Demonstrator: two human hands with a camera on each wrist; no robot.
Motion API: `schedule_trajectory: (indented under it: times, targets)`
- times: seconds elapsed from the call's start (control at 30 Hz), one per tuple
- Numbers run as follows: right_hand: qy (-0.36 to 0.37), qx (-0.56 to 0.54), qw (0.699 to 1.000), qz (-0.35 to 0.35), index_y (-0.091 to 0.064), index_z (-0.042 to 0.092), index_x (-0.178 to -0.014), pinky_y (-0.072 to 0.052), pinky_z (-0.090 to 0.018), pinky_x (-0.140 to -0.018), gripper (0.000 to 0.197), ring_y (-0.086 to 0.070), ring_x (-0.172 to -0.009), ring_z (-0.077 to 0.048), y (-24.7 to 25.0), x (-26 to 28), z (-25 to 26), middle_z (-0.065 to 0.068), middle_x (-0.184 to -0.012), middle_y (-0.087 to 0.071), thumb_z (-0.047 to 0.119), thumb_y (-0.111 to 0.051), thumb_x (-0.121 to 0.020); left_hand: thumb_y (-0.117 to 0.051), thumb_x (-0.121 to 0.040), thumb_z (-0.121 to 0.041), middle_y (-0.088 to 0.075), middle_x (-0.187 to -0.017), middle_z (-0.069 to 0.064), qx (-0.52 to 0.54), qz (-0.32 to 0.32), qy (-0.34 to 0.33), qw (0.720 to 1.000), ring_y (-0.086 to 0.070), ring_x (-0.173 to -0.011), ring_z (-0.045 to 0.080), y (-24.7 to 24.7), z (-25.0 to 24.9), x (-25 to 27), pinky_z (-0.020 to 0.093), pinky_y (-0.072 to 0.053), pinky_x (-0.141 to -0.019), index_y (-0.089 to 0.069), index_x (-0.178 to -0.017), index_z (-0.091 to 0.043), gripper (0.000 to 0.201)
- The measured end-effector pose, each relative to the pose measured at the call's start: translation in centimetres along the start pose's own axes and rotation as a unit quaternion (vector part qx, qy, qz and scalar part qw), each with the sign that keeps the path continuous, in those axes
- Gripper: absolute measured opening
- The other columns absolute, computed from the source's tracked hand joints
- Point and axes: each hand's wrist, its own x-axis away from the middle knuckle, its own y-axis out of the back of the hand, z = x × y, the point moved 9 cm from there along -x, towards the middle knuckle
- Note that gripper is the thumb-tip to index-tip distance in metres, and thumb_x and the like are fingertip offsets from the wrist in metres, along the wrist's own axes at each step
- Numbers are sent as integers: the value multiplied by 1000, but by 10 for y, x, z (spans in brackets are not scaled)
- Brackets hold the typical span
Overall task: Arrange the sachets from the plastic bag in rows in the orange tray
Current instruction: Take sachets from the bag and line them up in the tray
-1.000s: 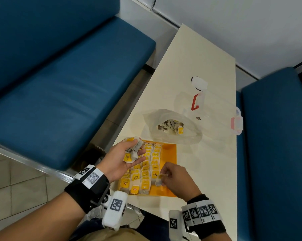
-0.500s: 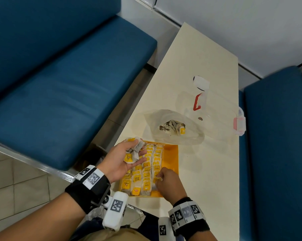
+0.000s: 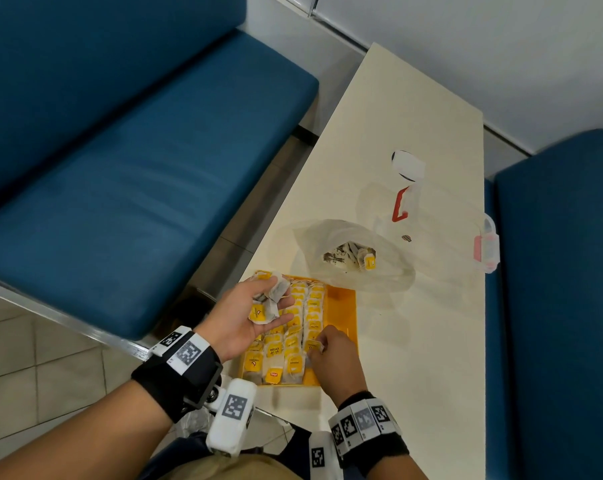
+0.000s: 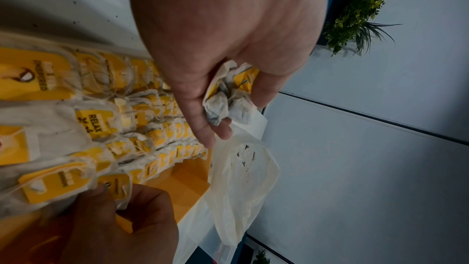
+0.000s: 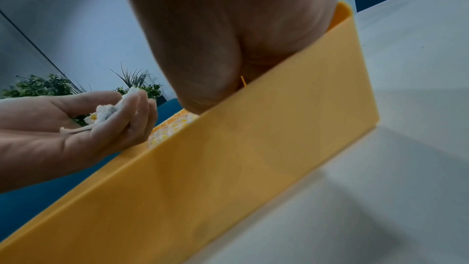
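Note:
The orange tray (image 3: 343, 308) sits at the near left of the cream table, with rows of yellow-tagged sachets (image 3: 295, 327) filling its left part. My left hand (image 3: 276, 303) hovers palm up over the tray's left side and holds several sachets (image 4: 228, 99) in curled fingers. My right hand (image 3: 315, 346) pinches one sachet (image 4: 119, 186) at the near end of the right-hand row. Just beyond the tray lies the clear plastic bag (image 3: 348, 258) with a few sachets inside. In the right wrist view, the tray wall (image 5: 253, 148) hides my right fingertips.
A clear container with a red latch (image 3: 402, 206) and a white lid stands behind the bag. Another clear piece with pink clips (image 3: 485, 245) sits at the table's right edge. Blue benches (image 3: 137, 188) flank the table; its left edge runs beside the tray.
My right hand has moved left from the tray's near right part to the right-hand row, still pinching its sachet. My left hand has stayed in place with its bundle.

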Motion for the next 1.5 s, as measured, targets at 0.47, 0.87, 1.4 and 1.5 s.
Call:
schedule_trajectory:
  times: [0.47, 0.87, 1.4, 1.5]
  targets:
    - [402, 19, 913, -71, -63, 23, -109, -50, -24, -75, 19, -58, -98, -12, 45, 50, 141, 6, -106, -58, 24, -64, -91, -57, -100, -21, -71, -106, 16, -14, -35, 14, 999, -68, -92, 26, -2, -1, -4, 35, -57, -70, -67, -123, 4, 35]
    - [363, -2, 929, -77, -67, 20, -112, -52, -28, -72, 24, -59, -84, -12, 43, 42, 146, 2, -97, -65, 15, -56, -91, -56, -101, -20, -73, -81, 11, -18, -35, 17, 999, -68, -65, 20, -3, 0, 0, 29, -56, -55, -70, -100, 2, 26]
    - [90, -456, 882, 81, -65, 11, -112, -46, -29, -52, 32, -67, -72, -27, 58, 9, 78, -6, -90, -66, 12, -75, -81, -69, -82, 8, -69, -115, 21, -10, 77, -37, 996, -71, -94, 30, -19, 0, 4, 34, -62, -68, -58, -131, 0, 51]
    - [56, -450, 889, 56, -65, 5, -104, -44, -27, -49, 27, -65, -66, -22, 49, 13, 74, -6, -84, -68, 9, -78, -82, -68, -80, 15, -71, -106, 16, 0, 42, -78, 996, -72, -91, 28, -19, -5, 3, 35, -62, -75, -60, -125, -7, 51]
